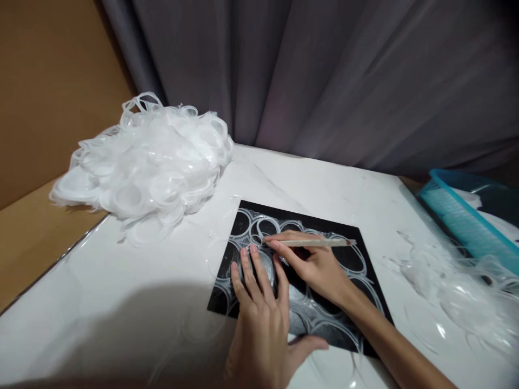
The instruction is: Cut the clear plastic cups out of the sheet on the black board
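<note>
A black sheet (213,304) lies on the white table, with clear plastic film (298,292) bearing whitish ring outlines over it. My left hand (259,310) rests on the film with fingers spread flat, its thumb out to the right. In my right hand (318,265) is a thin, pale, pen-shaped tool (336,243), pinched near its front end and lying almost level. Its tip points left and meets a small ring outline just above the left fingertips. I cannot make out what kind of tip it has.
A large heap of white, ring-patterned plastic scraps (162,156) stands at the back left. More clear plastic pieces (466,302) lie at the right, beside a turquoise basket (470,216). Grey curtain (304,75) hangs behind the white table (170,270); a brown panel (57,92) rises at the left.
</note>
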The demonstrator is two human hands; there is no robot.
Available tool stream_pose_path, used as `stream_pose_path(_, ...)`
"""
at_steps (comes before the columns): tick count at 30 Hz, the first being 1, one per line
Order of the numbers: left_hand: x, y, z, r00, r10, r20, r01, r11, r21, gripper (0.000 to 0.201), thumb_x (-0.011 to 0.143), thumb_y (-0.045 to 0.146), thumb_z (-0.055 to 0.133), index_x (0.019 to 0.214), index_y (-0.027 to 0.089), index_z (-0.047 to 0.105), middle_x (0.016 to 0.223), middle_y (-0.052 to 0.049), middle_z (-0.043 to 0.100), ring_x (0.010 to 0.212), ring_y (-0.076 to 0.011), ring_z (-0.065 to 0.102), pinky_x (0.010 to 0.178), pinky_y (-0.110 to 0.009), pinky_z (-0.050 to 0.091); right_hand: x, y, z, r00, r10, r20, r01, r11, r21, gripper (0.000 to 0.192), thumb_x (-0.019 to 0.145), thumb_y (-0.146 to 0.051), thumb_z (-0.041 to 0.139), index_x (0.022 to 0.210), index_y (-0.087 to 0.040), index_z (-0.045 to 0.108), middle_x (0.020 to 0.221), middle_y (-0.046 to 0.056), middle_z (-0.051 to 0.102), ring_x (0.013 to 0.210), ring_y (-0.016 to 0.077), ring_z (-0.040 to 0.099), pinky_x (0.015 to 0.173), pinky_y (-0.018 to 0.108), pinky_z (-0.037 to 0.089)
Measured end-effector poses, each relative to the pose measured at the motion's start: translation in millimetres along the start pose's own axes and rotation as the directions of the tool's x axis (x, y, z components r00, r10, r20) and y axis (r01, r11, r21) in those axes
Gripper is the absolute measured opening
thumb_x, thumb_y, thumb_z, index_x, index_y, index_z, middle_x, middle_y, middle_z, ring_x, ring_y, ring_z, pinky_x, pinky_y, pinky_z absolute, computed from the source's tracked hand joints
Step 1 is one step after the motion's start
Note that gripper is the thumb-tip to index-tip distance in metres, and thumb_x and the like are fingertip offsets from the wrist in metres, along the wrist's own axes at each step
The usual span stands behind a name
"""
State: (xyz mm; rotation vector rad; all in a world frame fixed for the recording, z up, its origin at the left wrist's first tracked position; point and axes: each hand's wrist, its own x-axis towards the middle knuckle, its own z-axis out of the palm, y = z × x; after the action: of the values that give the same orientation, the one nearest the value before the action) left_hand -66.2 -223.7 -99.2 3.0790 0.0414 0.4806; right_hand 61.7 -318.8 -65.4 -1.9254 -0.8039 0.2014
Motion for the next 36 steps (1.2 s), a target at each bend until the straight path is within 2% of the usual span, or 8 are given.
stream_pose_path(6, -0.1, 1.2, 0.7, 1.000, -0.009, 0.029, 0.008, 0.999, 0.031, 0.143, 0.055, 0.110, 0.046, 0.149, 0.003, 0.056, 0.152, -0.034, 0.044, 0.146, -0.0572, 0.034, 0.118, -0.072, 0.029, -2.0, 2.9, 0.5, 0.998, -0.055, 0.014, 0.056, 0.996, -0.069, 0.018, 0.103, -0.026, 0.063, 0.113, -0.026, 0.078, 0.111, 0.001, 0.077, 0.101, 0.0161, 0.073, 0.090, 0.035, 0.061)
stream_pose_path(12, 0.8, 1.3, -2.2, 0.996, 0.020, 0.087, -0.028, 0.996, 0.089, 0.137, 0.060, 0.109, 0.045, 0.142, 0.000, 0.061, 0.151, -0.037, 0.042, 0.145, -0.0591, 0.033, 0.118, -0.073, 0.026, -12.3, 13.6, 0.9, 0.894, -0.375, 0.246, 0.446, 0.803, -0.395, 0.040, 0.104, -0.010, 0.053, 0.144, -0.014, 0.058, 0.144, 0.008, 0.065, 0.127, 0.0202, 0.066, 0.099, 0.036, 0.061)
stream_pose_path(18, 0.7, 0.6, -0.6, 0.995, 0.046, 0.085, -0.054, 0.994, 0.096, 0.134, 0.062, 0.109, 0.040, 0.139, 0.003, 0.065, 0.149, -0.034, 0.047, 0.144, -0.0611, 0.033, 0.120, -0.075, 0.017, -2.2, 2.4, 3.7, 0.884, -0.362, 0.294, 0.465, 0.642, -0.609, 0.036, 0.108, -0.014, 0.045, 0.140, -0.007, 0.061, 0.137, 0.013, 0.068, 0.111, 0.0254, 0.075, 0.074, 0.039, 0.064)
stream_pose_path(21, -0.6, 0.4, 2.9, 0.998, 0.030, 0.060, -0.035, 0.996, 0.082, 0.138, 0.062, 0.109, 0.037, 0.147, 0.002, 0.058, 0.149, -0.033, 0.048, 0.144, -0.0620, 0.032, 0.120, -0.076, 0.014, 10.7, 4.2, -4.0, 0.883, -0.378, 0.279, 0.463, 0.598, -0.654, 0.037, 0.106, -0.013, 0.046, 0.140, -0.007, 0.061, 0.138, 0.014, 0.068, 0.104, 0.0254, 0.076, 0.074, 0.040, 0.062)
stream_pose_path(24, -2.4, -0.6, 9.0, 0.998, 0.055, 0.018, -0.056, 0.996, 0.068, 0.141, 0.064, 0.108, 0.039, 0.152, -0.001, 0.050, 0.151, -0.036, 0.045, 0.143, -0.0641, 0.031, 0.119, -0.079, 0.011, 31.2, 10.0, -20.9, 0.898, -0.393, 0.198, 0.414, 0.603, -0.682, 0.038, 0.105, -0.012, 0.050, 0.140, -0.014, 0.063, 0.139, 0.008, 0.068, 0.103, 0.0215, 0.076, 0.079, 0.036, 0.061)
stream_pose_path(28, -4.3, -3.3, 17.5, 0.996, 0.086, 0.020, -0.088, 0.992, 0.091, 0.146, 0.061, 0.108, 0.045, 0.156, -0.003, 0.043, 0.152, -0.038, 0.041, 0.141, -0.0661, 0.032, 0.116, -0.081, 0.014, 67.8, 7.2, -45.6, 0.917, -0.394, -0.057, 0.237, 0.656, -0.717, 0.028, 0.106, -0.023, 0.057, 0.131, -0.025, 0.070, 0.130, -0.001, 0.073, 0.107, 0.0179, 0.074, 0.081, 0.031, 0.056)
stream_pose_path(33, -5.6, -3.8, 13.8, 0.994, 0.105, 0.042, -0.109, 0.988, 0.109, 0.147, 0.056, 0.107, 0.053, 0.158, 0.002, 0.041, 0.150, -0.038, 0.044, 0.139, -0.0653, 0.037, 0.112, -0.082, 0.024, 90.8, -11.1, -60.9, 0.870, -0.358, -0.340, -0.038, 0.638, -0.769, 0.029, 0.106, -0.039, 0.057, 0.118, -0.024, 0.079, 0.106, 0.004, 0.079, 0.068, 0.0172, 0.065, 0.065, 0.035, 0.045)
stream_pose_path(36, -3.7, 0.6, 1.2, 0.992, 0.080, 0.099, -0.091, 0.990, 0.108, 0.147, 0.054, 0.105, 0.058, 0.159, 0.003, 0.041, 0.151, -0.036, 0.044, 0.140, -0.0630, 0.037, 0.112, -0.076, 0.033, 84.9, -24.3, -53.3, 0.860, -0.311, -0.405, -0.118, 0.652, -0.749, 0.036, 0.104, -0.045, 0.059, 0.117, -0.019, 0.080, 0.084, 0.006, 0.076, 0.058, 0.0172, 0.055, 0.061, 0.036, 0.041)
